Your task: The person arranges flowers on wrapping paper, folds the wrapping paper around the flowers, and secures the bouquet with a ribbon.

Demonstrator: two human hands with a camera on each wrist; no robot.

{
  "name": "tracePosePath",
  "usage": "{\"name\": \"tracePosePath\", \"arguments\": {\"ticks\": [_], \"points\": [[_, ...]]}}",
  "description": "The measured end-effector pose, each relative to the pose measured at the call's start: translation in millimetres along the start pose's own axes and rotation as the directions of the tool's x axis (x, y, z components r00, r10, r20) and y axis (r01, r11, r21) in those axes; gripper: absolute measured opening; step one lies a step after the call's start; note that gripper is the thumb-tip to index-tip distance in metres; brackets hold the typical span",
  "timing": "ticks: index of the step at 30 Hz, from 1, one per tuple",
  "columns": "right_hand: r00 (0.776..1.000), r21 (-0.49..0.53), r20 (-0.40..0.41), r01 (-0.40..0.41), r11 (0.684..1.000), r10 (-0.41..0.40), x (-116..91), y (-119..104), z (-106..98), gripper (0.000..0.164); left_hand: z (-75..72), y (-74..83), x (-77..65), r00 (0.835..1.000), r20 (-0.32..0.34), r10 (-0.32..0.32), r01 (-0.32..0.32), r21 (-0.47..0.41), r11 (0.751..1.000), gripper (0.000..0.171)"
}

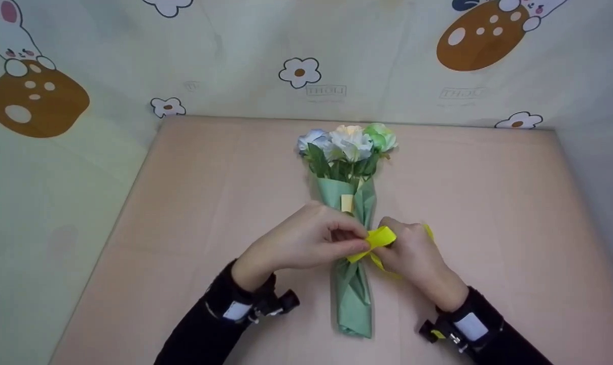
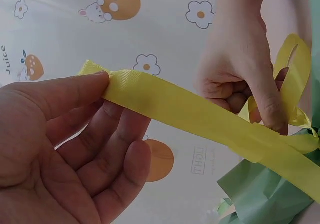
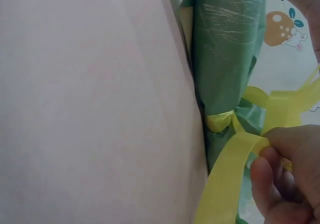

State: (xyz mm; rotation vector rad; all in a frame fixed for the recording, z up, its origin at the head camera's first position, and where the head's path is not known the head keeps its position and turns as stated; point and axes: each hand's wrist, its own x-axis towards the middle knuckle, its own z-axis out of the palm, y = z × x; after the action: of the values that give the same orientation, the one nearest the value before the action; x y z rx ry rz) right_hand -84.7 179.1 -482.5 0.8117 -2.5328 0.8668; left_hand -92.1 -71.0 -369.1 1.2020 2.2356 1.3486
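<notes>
A bouquet of pale blue, white and green flowers [image 1: 351, 143] lies on the table, wrapped in green paper [image 1: 354, 309]. Round the wrapper's narrow waist runs a yellow ribbon [image 3: 220, 121]. My left hand [image 1: 311, 238] pinches one end of this ribbon between thumb and forefinger, drawing a flat length [image 2: 175, 104] across the bouquet. On the other side, my right hand [image 1: 418, 253] pinches the ribbon close to the waist. A ribbon loop [image 2: 298, 74] stands near the right thumb in the left wrist view, and a loose strip hangs by the fingers in the right wrist view.
The bouquet rests on a pale pink tabletop [image 1: 225, 192]. Behind and to the left hangs a light sheet [image 1: 235, 61] printed with flowers, rabbits and brown fruit. Both wrists carry black bands with small cameras [image 1: 288, 301].
</notes>
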Motion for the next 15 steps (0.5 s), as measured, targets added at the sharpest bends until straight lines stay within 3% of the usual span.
{"name": "tracePosePath", "arguments": {"ticks": [3, 9, 15], "points": [[0.999, -0.013, 0.003, -0.040, 0.999, 0.040, 0.6, -1.2, 1.7, 0.038, 0.1, -0.3, 0.1, 1.000, 0.012, 0.016, -0.017, 0.020, 1.000, 0.012], [0.985, 0.032, 0.093, -0.145, 0.989, 0.142, 4.8, -5.2, 2.6, 0.034, -0.7, 0.5, 0.1, 0.999, 0.048, 0.016, -0.018, 0.030, 0.999, 0.011], [0.972, 0.038, 0.136, -0.196, 0.980, 0.189, 7.8, -5.0, 4.5, 0.026, -1.2, -0.9, 1.1, 0.995, 0.099, 0.011, -0.016, 0.045, 0.999, 0.012]]}}
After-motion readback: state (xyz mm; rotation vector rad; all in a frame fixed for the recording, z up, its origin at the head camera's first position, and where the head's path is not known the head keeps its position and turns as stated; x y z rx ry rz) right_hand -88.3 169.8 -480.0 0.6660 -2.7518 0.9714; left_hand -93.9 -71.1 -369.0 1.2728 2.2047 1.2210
